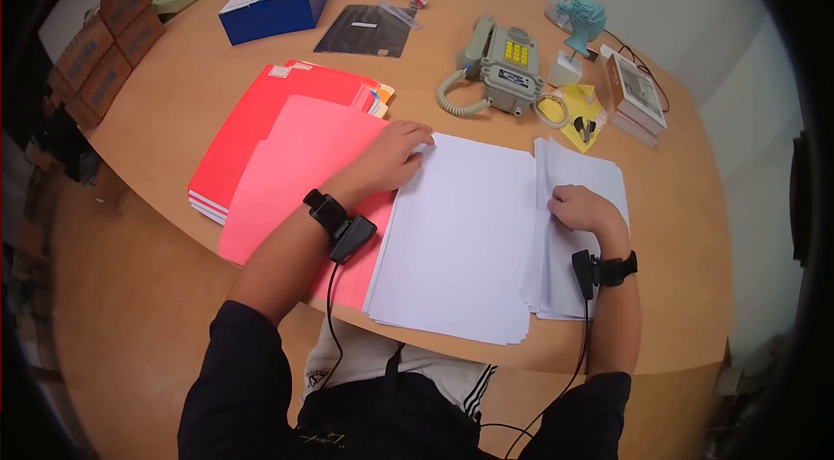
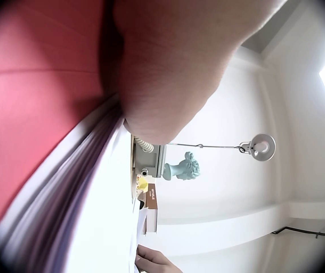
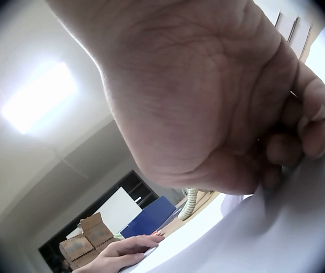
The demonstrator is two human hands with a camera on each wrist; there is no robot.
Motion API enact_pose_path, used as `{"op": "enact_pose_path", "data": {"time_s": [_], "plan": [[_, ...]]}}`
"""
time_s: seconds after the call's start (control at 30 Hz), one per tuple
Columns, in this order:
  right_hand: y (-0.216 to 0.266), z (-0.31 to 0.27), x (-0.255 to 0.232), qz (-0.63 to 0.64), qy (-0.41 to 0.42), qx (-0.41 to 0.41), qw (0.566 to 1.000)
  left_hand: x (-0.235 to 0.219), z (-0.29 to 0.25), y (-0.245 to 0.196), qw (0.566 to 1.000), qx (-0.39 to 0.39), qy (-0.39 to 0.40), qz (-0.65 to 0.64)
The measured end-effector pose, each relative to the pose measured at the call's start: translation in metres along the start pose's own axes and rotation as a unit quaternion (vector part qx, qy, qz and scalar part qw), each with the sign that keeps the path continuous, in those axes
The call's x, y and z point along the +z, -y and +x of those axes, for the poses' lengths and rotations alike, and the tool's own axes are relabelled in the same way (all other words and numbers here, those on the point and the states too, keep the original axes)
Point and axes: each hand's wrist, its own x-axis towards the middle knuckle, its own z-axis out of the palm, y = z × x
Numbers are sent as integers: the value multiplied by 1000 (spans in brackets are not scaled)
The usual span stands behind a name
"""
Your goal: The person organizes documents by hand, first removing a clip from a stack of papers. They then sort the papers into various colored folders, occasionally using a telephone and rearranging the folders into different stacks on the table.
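A thick stack of white paper (image 1: 460,234) lies in front of the person, its layered edges visible in the left wrist view. The left hand (image 1: 395,156) rests on its upper left corner, fingers relaxed, beside an open pink folder (image 1: 300,147). To the right is a second, looser pile of white sheets (image 1: 595,169). The right hand (image 1: 584,208), fingers curled, pinches sheets near the left edge of that pile. In the right wrist view the right hand (image 3: 208,108) has its curled fingertips against white paper (image 3: 225,244), partly hiding the pinch.
Red folders (image 1: 252,121) are stacked at left. Farther back are a blue box (image 1: 274,17), a dark sleeve (image 1: 365,30) and a grey telephone (image 1: 508,69). A yellow sheet (image 1: 578,104), a teal bust (image 1: 582,17) and books (image 1: 636,91) stand or lie at back right.
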Motion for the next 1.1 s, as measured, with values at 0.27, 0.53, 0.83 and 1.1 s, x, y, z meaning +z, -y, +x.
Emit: {"op": "enact_pose_path", "data": {"time_s": [0.27, 0.53, 0.83, 1.1], "plan": [[26, -11, -21, -20, 19, -7, 1000, 0, 0, 3, 1000, 20, -17, -6], [41, 33, -60, -81, -140, -41, 986, 3, 0, 5, 998, 39, -44, -5], [54, 155, -55, -55, -318, -141, 936, 0, 0, 3, 1000, 21, -16, -2], [91, 181, -50, -69, -376, -49, 923, 2, 1, 3, 999, 24, -30, -13]]}}
